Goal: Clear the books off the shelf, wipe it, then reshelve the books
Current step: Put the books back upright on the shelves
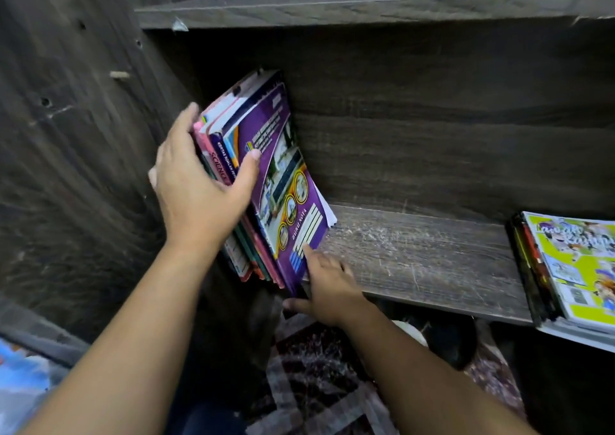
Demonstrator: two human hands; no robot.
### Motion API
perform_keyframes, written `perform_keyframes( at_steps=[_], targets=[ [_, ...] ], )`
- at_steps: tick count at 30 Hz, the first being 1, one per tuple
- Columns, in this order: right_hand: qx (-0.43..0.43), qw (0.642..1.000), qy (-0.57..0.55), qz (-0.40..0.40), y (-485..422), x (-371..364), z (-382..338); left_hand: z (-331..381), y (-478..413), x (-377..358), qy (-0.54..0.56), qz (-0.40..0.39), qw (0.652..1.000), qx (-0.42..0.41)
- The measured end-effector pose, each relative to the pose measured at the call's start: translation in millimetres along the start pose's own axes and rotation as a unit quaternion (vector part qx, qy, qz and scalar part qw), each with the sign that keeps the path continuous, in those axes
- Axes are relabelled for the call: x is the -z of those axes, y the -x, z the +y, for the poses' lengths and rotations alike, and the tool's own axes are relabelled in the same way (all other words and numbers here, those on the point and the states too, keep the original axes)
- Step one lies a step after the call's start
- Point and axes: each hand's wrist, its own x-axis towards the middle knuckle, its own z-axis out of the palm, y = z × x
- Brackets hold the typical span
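At the left end of the dark wood-grain shelf (416,258), a leaning bundle of softcover books (286,181) stands by the side wall. The left hand (196,188) clamps it, thumb on the purple cover; the right hand (326,288) pinches its lower corner. Floppy and slick, the books probably need squeezing from both faces. A flat magazine stack (572,268) lies far right.

Both bare forearms reach forward from below, the left forearm (133,318) rising steeply and the right forearm (416,368) lying lower and flatter. The left hand (196,184) grips a leaning stack of colourful soft-cover books (283,181) from the front, its thumb (249,166) stretched across the purple cover and its fingers wrapped round the far side. The right hand (327,288) holds the stack's lower corner, with its thumb under the bottom edge and its forefinger pointing up against the cover.
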Motion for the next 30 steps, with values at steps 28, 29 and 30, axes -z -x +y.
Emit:
perform_keyframes(
  at_steps=[28,29,30],
  targets=[
    [0.063,0.988,-0.113,0.083,3,87,-17,-13,2,43,-0.067,-0.139,0.985,-0.078],
    [0.084,0.984,-0.122,0.095,7,93,-25,-13,-1,44,-0.066,-0.129,0.985,-0.094],
    [0.103,0.981,-0.126,0.106,9,96,-32,-13,-4,43,-0.07,-0.12,0.984,-0.113]
  ],
)
